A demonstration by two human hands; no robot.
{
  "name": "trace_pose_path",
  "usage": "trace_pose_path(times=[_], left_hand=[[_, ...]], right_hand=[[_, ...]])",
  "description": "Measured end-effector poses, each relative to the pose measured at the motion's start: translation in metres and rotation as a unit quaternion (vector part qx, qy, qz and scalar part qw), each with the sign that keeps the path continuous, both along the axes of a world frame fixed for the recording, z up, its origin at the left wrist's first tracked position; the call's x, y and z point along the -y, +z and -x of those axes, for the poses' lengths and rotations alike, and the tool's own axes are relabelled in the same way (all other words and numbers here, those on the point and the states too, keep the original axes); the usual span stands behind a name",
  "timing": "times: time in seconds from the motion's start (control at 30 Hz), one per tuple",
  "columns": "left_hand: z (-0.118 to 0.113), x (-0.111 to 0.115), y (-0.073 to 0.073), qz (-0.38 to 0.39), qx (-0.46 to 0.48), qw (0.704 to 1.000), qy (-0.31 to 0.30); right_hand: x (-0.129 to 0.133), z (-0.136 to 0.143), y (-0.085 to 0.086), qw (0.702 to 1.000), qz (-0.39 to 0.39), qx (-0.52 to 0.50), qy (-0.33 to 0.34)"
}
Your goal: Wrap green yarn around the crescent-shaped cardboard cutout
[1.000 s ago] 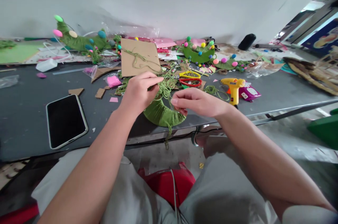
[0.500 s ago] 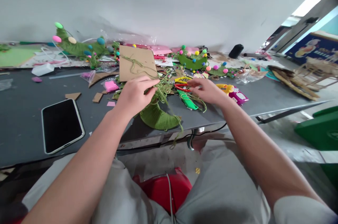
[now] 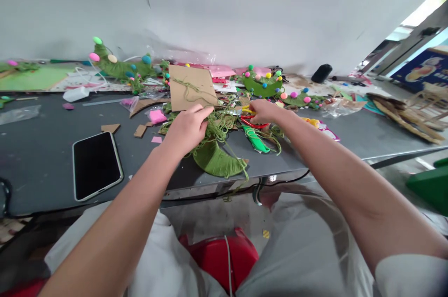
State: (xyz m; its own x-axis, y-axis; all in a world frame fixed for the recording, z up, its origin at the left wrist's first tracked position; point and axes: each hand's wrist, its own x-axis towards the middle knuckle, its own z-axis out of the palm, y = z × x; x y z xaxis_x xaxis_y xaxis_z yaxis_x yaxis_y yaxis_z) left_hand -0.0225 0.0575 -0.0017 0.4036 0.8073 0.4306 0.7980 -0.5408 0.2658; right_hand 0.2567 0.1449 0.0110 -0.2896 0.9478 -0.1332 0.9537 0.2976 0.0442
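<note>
My left hand point(image 3: 187, 130) is closed, fingertips pinched on the edge of a tangle of green yarn point(image 3: 222, 124). Just below lies a crescent shape wound in green yarn point(image 3: 219, 160), with a loose strand hanging over the table's front edge. My right hand point(image 3: 265, 112) has its fingers closed round the yellow handle of a pair of scissors point(image 3: 247, 109); a red handle loop shows beneath, and the palm hides part of the tool. Below that hand rests a green-handled cutter point(image 3: 257, 140). A cardboard sheet point(image 3: 185, 96) with yarn strands on it lies behind my left hand.
On the left lies a phone point(image 3: 97, 165). Cardboard scraps point(image 3: 140, 131) and a pink packet point(image 3: 157, 116) are near my left forearm. Along the wall stand green crescents with coloured pom-poms point(image 3: 261, 88). A black object point(image 3: 322, 73) sits at the back right.
My right hand has moved in onto the scissors and closed on their handle. The left hand stays at the yarn. The whole view has shifted slightly.
</note>
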Motion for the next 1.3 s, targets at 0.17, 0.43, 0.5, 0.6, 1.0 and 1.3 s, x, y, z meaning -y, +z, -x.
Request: trace_pose_path(times=[0.17, 0.43, 0.5, 0.6, 1.0, 1.3], left_hand=[[0.000, -0.002, -0.001, 0.034, 0.023, 0.996, 0.085], [0.001, -0.011, -0.008, 0.018, 0.018, 0.991, 0.134], [0.001, -0.014, -0.010, 0.010, 0.018, 0.990, 0.137], [0.001, -0.018, -0.013, -0.011, 0.020, 0.993, 0.119], [0.006, -0.015, -0.008, -0.032, 0.044, 0.998, 0.045], [0.006, -0.015, -0.007, -0.046, 0.046, 0.997, 0.033]], right_hand=[[0.007, -0.016, 0.026, 0.999, -0.045, 0.005, -0.017], [0.028, -0.052, 0.057, 0.999, -0.022, -0.029, -0.021], [0.038, -0.053, 0.063, 0.998, -0.007, -0.064, -0.008], [0.054, -0.045, 0.074, 0.995, 0.016, -0.097, 0.026], [0.067, 0.009, 0.084, 0.995, 0.029, -0.049, 0.080], [0.068, 0.012, 0.085, 0.995, 0.027, -0.037, 0.089]])
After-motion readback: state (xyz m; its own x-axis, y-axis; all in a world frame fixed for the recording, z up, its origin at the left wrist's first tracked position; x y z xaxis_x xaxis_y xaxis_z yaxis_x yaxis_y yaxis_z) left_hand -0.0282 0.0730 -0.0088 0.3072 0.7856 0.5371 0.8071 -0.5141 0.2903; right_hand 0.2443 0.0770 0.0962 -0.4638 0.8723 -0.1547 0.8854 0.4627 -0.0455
